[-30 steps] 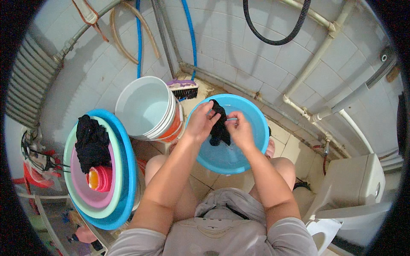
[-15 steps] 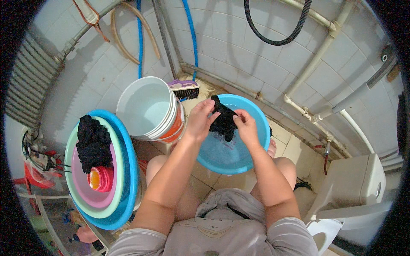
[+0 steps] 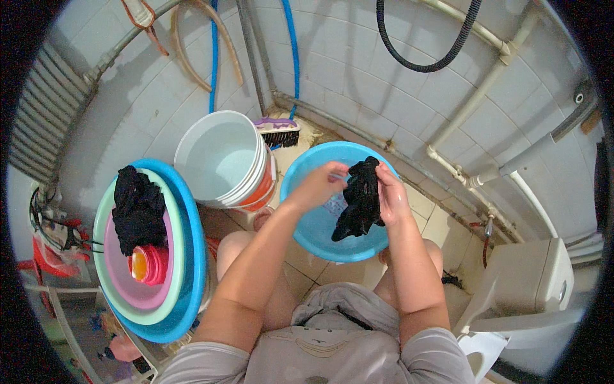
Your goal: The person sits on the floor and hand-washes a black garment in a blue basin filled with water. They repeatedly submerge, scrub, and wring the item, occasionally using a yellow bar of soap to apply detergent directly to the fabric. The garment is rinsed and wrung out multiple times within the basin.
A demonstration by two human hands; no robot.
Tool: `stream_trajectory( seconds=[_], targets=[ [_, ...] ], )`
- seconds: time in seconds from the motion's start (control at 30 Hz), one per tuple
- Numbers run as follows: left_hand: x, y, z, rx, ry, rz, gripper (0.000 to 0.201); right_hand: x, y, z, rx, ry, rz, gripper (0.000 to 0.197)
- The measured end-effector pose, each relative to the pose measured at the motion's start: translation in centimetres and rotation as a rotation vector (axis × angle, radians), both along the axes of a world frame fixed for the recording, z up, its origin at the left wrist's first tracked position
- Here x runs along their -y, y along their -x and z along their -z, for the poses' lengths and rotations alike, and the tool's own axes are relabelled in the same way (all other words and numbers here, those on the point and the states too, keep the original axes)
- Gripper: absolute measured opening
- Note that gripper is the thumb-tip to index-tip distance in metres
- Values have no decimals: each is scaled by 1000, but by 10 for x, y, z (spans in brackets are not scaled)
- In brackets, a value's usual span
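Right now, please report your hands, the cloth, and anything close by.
Right hand holding black cloth over basin. Left hand blurred beside cloth, grip unclear. Bucket close, left of basin.

Two cloth bundles (image 3: 359, 200), four basins (image 3: 300, 165), one bucket (image 3: 261, 168)

The cloth (image 3: 359, 203) is black, the basin (image 3: 313, 235) light blue, the bucket (image 3: 193, 148) white and orange, the shirt (image 3: 281, 365) printed grey.

The black cloth (image 3: 359, 208) hangs crumpled above the round blue basin (image 3: 329, 249), slanting (bunched in loose folds, not spread flat), its upper end farther right, its lower end nearer the body and farther left.
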State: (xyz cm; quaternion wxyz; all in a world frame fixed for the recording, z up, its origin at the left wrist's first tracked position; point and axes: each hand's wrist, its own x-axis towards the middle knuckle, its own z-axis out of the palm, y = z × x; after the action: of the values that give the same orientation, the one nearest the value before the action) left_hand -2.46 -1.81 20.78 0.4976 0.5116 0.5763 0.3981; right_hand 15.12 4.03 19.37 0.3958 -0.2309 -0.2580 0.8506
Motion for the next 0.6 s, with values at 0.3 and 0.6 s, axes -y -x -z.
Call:
stream_trajectory(
  seconds=[0.3, 0.6],
  targets=[
    [-10, 7, 16, -117, -113, -200, 16, -4, -3, -6, 56, -90, 98, 21],
    [-17, 38, 1, 546, -194, -600, 15, -19, -22, -6, 401, -124, 439, 20]
  ],
)
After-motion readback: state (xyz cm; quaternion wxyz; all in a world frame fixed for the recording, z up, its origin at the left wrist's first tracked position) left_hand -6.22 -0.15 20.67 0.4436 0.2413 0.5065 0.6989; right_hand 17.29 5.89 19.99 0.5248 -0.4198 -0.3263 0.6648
